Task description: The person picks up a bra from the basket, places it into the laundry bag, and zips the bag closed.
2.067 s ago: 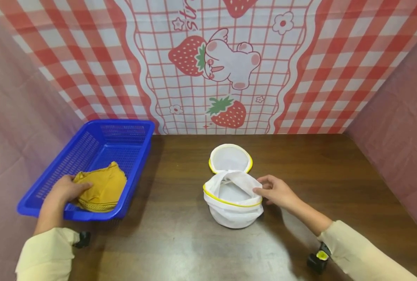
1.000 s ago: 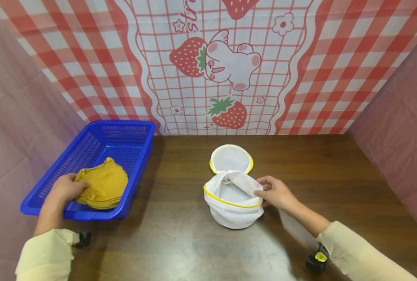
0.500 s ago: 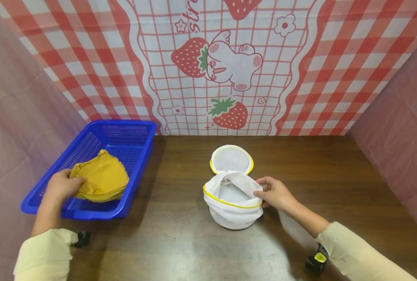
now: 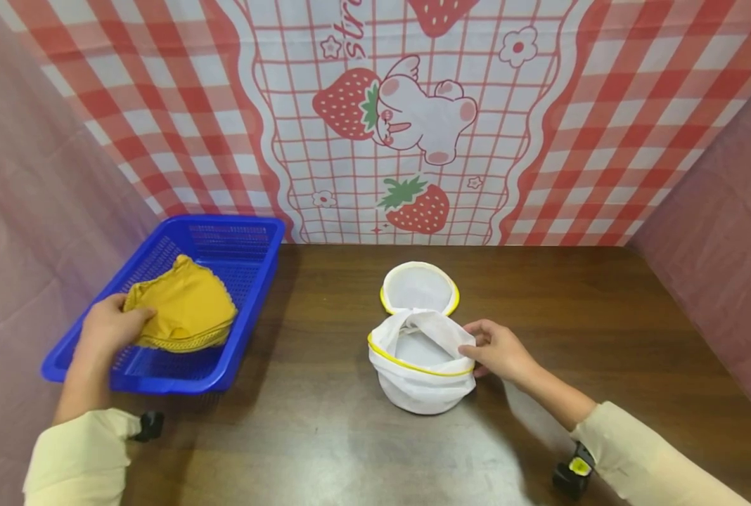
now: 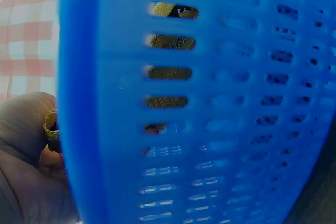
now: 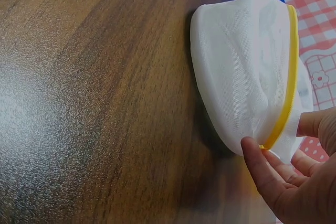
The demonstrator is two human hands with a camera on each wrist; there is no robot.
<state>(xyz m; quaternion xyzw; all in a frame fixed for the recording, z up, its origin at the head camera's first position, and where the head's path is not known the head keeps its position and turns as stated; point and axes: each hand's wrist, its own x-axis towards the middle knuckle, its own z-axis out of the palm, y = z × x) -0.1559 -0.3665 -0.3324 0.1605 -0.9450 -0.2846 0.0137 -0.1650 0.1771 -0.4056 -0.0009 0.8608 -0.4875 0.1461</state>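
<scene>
At the left in the head view, my left hand (image 4: 106, 327) pinches a mustard-yellow bra (image 4: 182, 309), folded cup on cup with lacy trim, by its left side. The bra is raised within the blue plastic basket (image 4: 249, 316). In the left wrist view the basket's slotted wall (image 5: 121, 103) hides most of the bra. A white mesh laundry bag (image 4: 420, 390) with a yellow zip stands at mid-table, its round lid (image 4: 420, 284) folded back and its mouth uncovered. My right hand (image 6: 299, 177) pinches the right side of the bag's rim between thumb and fingers.
Behind the brown wooden table (image 4: 325, 436) hangs a red-and-white checked cloth (image 4: 179, 105) with strawberry prints. Pinkish cloths (image 4: 717, 204) close off both sides. The basket stands left of the mesh bag, with a strip of table between them.
My left hand has lifted the bra up from the basket floor and shifted it slightly away from me. The right hand keeps its hold on the bag's rim, which has stayed in place.
</scene>
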